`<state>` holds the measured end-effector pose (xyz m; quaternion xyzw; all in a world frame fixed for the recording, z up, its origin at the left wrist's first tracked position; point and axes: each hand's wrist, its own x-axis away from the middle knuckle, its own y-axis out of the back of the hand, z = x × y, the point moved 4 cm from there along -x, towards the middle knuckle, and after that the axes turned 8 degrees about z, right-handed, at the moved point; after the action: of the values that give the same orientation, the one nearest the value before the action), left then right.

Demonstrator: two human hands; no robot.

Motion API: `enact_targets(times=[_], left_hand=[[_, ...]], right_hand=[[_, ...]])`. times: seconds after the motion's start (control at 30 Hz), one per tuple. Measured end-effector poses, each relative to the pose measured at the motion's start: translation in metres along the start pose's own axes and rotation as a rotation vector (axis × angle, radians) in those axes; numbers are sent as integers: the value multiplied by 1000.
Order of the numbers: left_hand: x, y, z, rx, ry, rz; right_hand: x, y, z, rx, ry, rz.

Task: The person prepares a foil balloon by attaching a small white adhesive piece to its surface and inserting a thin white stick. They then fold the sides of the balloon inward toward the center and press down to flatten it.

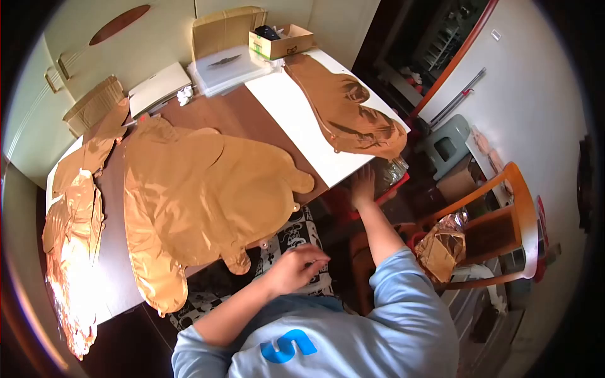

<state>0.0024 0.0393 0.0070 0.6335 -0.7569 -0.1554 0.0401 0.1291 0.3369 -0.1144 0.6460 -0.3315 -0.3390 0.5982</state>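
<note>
My left hand (pixel 299 267) hangs in front of my body, just off the table's near edge, with its fingers loosely curled together and nothing visible in them. The nearest thing to it is a large flat gold-brown foil balloon (pixel 208 183) with rounded lobes, spread over the table. My right hand (pixel 363 183) reaches down past the table's right corner with its fingers stretched out. Beside those fingers sits a red container (pixel 397 186) with clear plastic packets in it. Another flat foil balloon (pixel 353 120) lies on the table's white part just beyond this hand.
More crumpled foil balloons (pixel 79 220) drape over the table's left end. At the back are a laptop (pixel 159 87), clear plastic sheets (pixel 230 69) and a small cardboard box (pixel 281 43). A wooden chair (pixel 523 220) holding a foil-like bag (pixel 441 252) stands right, near a grey stool (pixel 446 143).
</note>
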Motion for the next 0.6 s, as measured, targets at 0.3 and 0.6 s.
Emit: enact_targets(times=[0.3,0.6], left_hand=[[-81,-38,71,25,118,37],[-50,-18,73,161,184,20]], right_hand=[[5,-38,4,145,-65,84],[-9,-53,-30,53,-156,-43]])
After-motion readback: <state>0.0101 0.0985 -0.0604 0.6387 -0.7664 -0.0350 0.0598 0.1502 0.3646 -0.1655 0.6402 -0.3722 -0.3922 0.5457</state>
